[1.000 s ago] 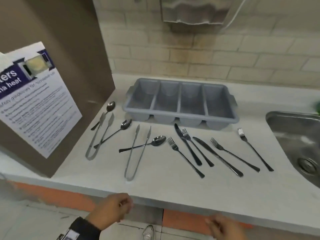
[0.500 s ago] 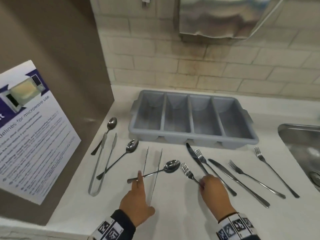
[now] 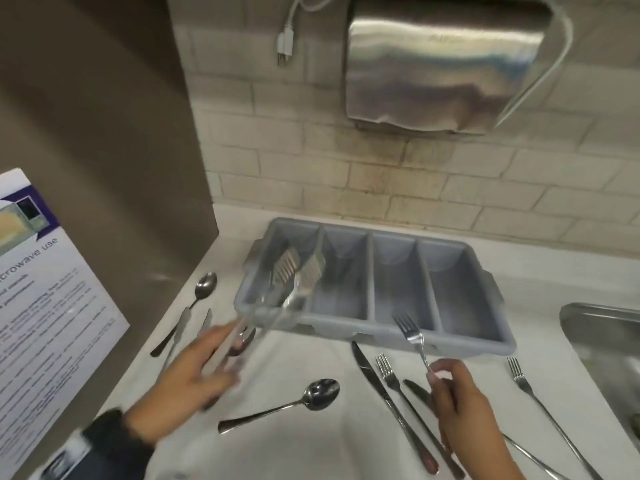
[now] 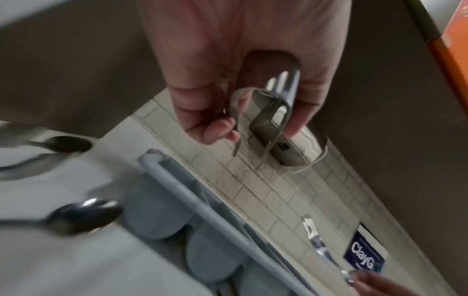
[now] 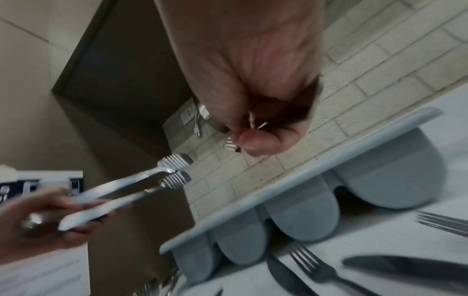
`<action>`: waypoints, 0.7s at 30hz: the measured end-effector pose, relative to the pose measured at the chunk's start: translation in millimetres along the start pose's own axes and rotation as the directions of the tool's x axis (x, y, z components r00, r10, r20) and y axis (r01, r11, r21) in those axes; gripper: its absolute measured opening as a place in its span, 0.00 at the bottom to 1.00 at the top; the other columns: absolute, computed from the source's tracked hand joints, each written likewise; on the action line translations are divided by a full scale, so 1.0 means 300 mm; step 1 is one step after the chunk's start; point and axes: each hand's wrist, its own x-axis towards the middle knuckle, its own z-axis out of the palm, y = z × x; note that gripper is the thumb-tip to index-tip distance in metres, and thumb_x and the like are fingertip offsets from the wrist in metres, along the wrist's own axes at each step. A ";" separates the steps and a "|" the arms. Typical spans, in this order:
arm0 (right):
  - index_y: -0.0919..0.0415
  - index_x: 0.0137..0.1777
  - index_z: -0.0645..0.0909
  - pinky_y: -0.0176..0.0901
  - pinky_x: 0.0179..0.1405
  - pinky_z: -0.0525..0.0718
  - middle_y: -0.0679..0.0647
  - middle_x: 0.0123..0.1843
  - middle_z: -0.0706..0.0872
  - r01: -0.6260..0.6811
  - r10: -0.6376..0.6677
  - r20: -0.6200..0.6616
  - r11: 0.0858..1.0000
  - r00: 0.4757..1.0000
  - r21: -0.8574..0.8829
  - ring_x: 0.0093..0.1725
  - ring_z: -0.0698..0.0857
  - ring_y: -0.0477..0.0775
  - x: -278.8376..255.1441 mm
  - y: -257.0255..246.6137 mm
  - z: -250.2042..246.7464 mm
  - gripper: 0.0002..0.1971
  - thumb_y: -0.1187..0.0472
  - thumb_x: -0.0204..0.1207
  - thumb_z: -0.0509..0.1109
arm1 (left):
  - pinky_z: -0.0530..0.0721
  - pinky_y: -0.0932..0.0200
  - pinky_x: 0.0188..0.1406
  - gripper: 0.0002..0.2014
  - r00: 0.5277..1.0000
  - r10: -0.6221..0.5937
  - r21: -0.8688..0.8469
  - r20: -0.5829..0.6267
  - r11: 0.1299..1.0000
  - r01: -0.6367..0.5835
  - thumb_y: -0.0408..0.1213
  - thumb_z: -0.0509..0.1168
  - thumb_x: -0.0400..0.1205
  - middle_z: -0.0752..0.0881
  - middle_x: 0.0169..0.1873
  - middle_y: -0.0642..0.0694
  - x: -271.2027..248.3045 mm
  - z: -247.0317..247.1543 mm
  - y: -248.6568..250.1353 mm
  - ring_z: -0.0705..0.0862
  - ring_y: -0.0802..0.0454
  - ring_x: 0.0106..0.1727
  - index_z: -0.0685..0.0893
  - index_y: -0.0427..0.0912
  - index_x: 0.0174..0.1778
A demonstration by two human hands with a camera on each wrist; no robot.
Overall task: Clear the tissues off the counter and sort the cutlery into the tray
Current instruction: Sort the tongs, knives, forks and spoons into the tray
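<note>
Stretching across the lower half of the head view, the white counter [image 3: 311, 452] carried everything. At the centre of the frame the grey four-compartment tray [image 3: 460, 341] sat against the tiled wall [image 3: 346, 174], with a steel dispenser [image 3: 443, 64] in the upper right and the sink [image 3: 588, 327] at the right edge. A microwave notice [image 3: 45, 306] filled the lower left.

The left hand [image 3: 187, 386], lower left of centre, gripped a pair of tongs [image 3: 294, 275] near the hinged end, its fingers curled round the two arms; the blurred toothed tips hung over the tray's leftmost compartment. The right hand [image 3: 460, 407], lower right, pinched a fork [image 3: 408, 332] by its handle, tines up, in front of the tray's near rim.

On the counter, a second pair of tongs [image 3: 180, 327] and a small spoon [image 3: 204, 289] lay at the left. A larger spoon [image 3: 304, 403] rested at lower centre between the hands. A knife [image 3: 377, 389] and a fork beside it [image 3: 391, 375] lay just left of the right hand, and another fork [image 3: 530, 393] lay further right, near the sink. No tissues could be made out.
</note>
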 end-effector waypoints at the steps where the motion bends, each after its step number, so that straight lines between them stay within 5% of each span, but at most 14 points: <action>1: 0.41 0.41 0.72 0.29 0.11 0.71 0.54 0.24 0.78 -0.002 0.004 -0.021 0.998 1.000 0.058 0.12 0.74 0.45 0.032 -0.024 -0.004 0.13 0.63 0.79 0.64 | 0.81 0.80 0.35 0.25 0.998 -0.012 0.011 -0.067 1.000 0.013 0.34 0.70 0.72 0.81 0.56 0.60 0.097 0.022 0.027 0.84 0.74 0.45 0.76 0.70 0.57; 4: 0.52 0.48 0.77 0.29 0.08 0.70 0.56 0.32 0.78 -0.056 0.056 0.006 0.974 0.998 0.218 0.09 0.72 0.48 0.151 -0.091 0.014 0.11 0.71 0.79 0.62 | 0.85 0.55 0.42 0.13 0.979 -0.041 0.297 -0.198 0.950 0.100 0.35 0.64 0.78 0.76 0.51 0.43 0.401 0.071 0.025 0.84 0.50 0.50 0.78 0.48 0.58; 6: 0.59 0.54 0.78 0.31 0.09 0.75 0.57 0.31 0.77 -0.079 0.067 0.053 0.955 0.996 0.285 0.11 0.74 0.46 0.250 -0.143 0.046 0.15 0.77 0.77 0.59 | 0.84 0.46 0.54 0.15 0.966 -0.151 0.444 -0.211 0.866 0.232 0.38 0.61 0.79 0.78 0.52 0.37 0.575 0.091 -0.003 0.83 0.36 0.55 0.78 0.34 0.58; 10: 0.65 0.58 0.79 0.23 0.13 0.72 0.52 0.33 0.78 -0.083 0.053 0.126 0.966 0.991 0.246 0.15 0.77 0.37 0.438 -0.243 0.146 0.17 0.79 0.75 0.58 | 0.78 0.46 0.69 0.30 0.948 -0.278 0.710 -0.158 0.634 0.305 0.45 0.62 0.78 0.74 0.70 0.29 0.767 0.128 -0.093 0.76 0.33 0.68 0.70 0.30 0.72; 14: 0.75 0.61 0.78 0.42 0.33 0.78 0.63 0.45 0.81 -0.097 0.088 0.275 0.995 0.957 0.018 0.39 0.78 0.56 0.584 -0.281 0.309 0.16 0.77 0.76 0.56 | 0.80 0.48 0.67 0.27 0.916 -0.397 0.839 -0.062 0.477 0.263 0.47 0.64 0.79 0.79 0.68 0.32 0.776 0.165 -0.117 0.80 0.36 0.67 0.76 0.31 0.68; 17: 0.76 0.65 0.75 0.41 0.45 0.74 0.71 0.61 0.82 -0.086 0.153 0.390 0.979 0.908 -0.185 0.48 0.76 0.55 0.616 -0.284 0.401 0.17 0.74 0.78 0.56 | 0.81 0.48 0.64 0.22 0.946 -0.324 0.786 -0.022 0.579 0.216 0.44 0.63 0.81 0.83 0.64 0.31 0.725 0.131 -0.091 0.82 0.37 0.63 0.80 0.31 0.64; 21: 0.74 0.67 0.74 0.47 0.62 0.76 0.70 0.69 0.78 0.011 0.160 0.455 0.936 0.876 -0.351 0.67 0.77 0.65 0.605 -0.274 0.457 0.17 0.70 0.80 0.57 | 0.75 0.48 0.73 0.22 0.989 -0.072 0.571 -0.132 0.810 0.135 0.36 0.61 0.82 0.77 0.72 0.36 0.553 0.010 -0.067 0.78 0.41 0.70 0.72 0.40 0.73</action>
